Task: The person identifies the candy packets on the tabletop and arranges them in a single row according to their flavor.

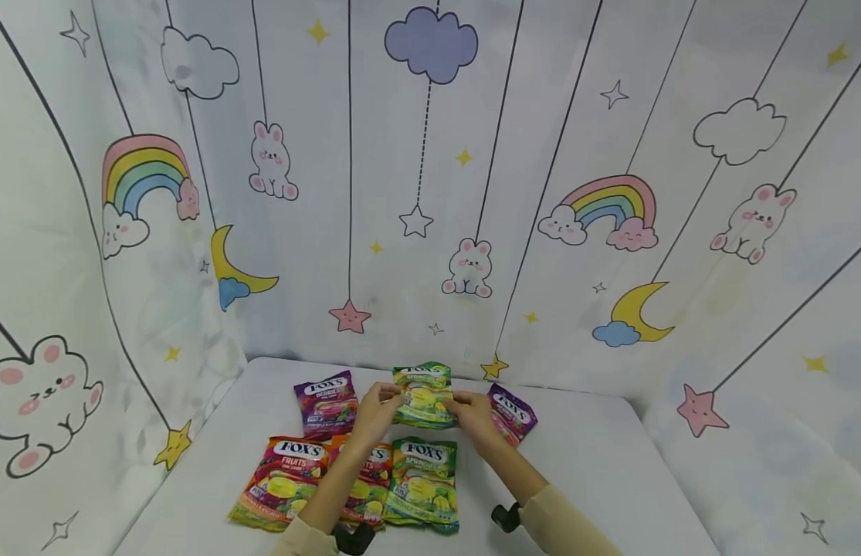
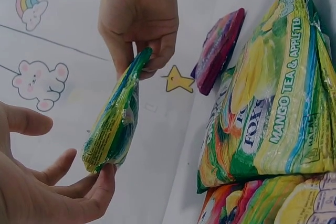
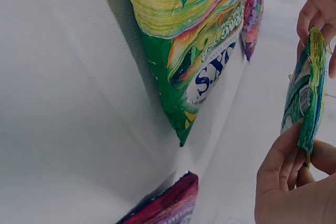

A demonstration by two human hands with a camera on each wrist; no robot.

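A green FOX'S Spring Tea candy bag is held up above the back of the table. My right hand pinches its right edge between thumb and fingers, as the right wrist view also shows. My left hand is at the opposite edge. In the left wrist view the fingertips of the left hand touch the bag, while its thumb stands apart from it. Below lies a second green candy bag, beside an orange-red Fruits candy bag partly hidden by the left forearm.
A larger Fruits candy bag lies at the front left. Behind it is a purple Berries candy bag. Another purple candy bag sits right of the right hand, partly covered by it. A printed white curtain rises behind the table.
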